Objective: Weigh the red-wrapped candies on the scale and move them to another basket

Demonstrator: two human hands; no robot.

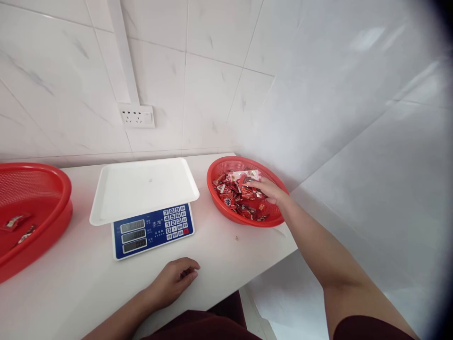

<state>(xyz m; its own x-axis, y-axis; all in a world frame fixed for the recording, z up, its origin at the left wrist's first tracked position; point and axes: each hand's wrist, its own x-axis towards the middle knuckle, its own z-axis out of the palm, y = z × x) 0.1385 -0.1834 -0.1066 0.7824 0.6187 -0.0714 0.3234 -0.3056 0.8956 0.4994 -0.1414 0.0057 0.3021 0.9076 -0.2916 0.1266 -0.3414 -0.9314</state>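
Note:
My right hand (267, 190) reaches into the right-hand red plastic basket (226, 215), fingers stretched out over a heap of small wrapped snacks (244, 196). Its fingertips touch a red packet, and I see no firm grip on it. A longer pink-and-white packet (244, 175) lies just beyond the fingers. My left hand (173, 279) rests on the white table, loosely curled, with a gap between thumb and forefinger and nothing visible in it. In front of that hand stands a digital scale (154, 231) with a blue keypad panel and a bare white tray (146, 186).
Another red basket (65, 203) at the left edge holds a few wrapped snacks (16, 222). A tiny brownish bit (236, 238) lies on the table (219, 255) near the right basket. Tiled walls close off the back and right; a socket (137, 116) sits above the scale.

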